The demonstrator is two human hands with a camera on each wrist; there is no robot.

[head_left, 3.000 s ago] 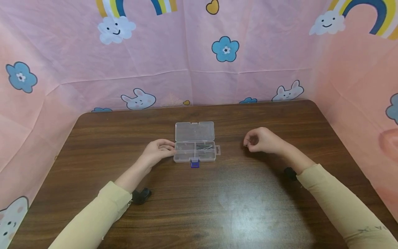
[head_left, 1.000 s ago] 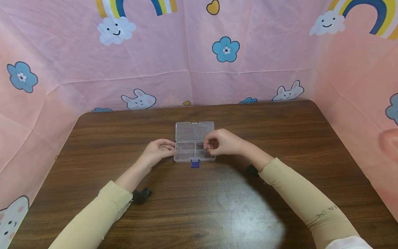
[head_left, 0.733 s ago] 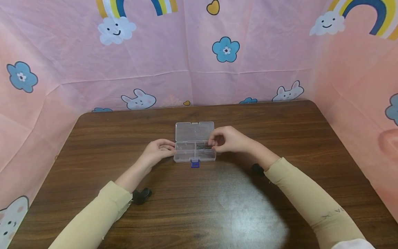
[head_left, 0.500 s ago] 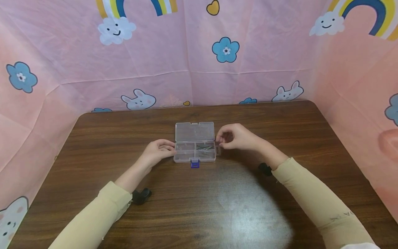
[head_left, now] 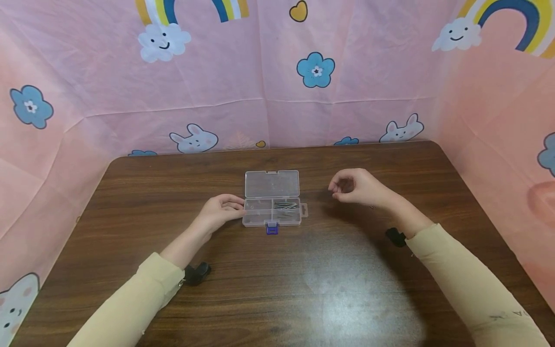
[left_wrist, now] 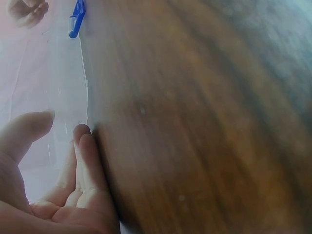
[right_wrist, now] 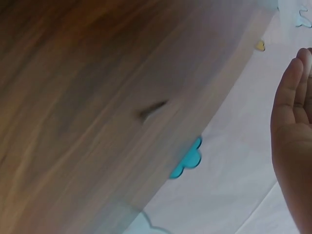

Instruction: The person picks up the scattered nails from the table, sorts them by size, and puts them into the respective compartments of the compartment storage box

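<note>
My left hand [head_left: 222, 212] holds the left end of a clear plastic compartment box [head_left: 258, 223], thumb near its rim and fingers along its outer side, as the left wrist view shows. The hinged lid [head_left: 272, 184] lies open behind it, and a blue latch [head_left: 272, 229] sits at the front. Several silver nails [head_left: 286, 206] lie in the back right compartment. To the right of the box, my right hand [head_left: 357, 187] hovers over the table with loosely bent fingers and nothing visible in them. A single nail [right_wrist: 153, 109] rests on the wood, blurred in the right wrist view.
The brown wooden table [head_left: 260, 289] reaches back to a pink printed cloth [head_left: 368, 106] that hangs behind and at both sides. Dark wrist cameras [head_left: 197, 273] sit under both forearms.
My right hand, pinching something thin at first, went over the box's right compartments, then moved back right with its fingers loosened. The left hand and the box have stayed in place.
</note>
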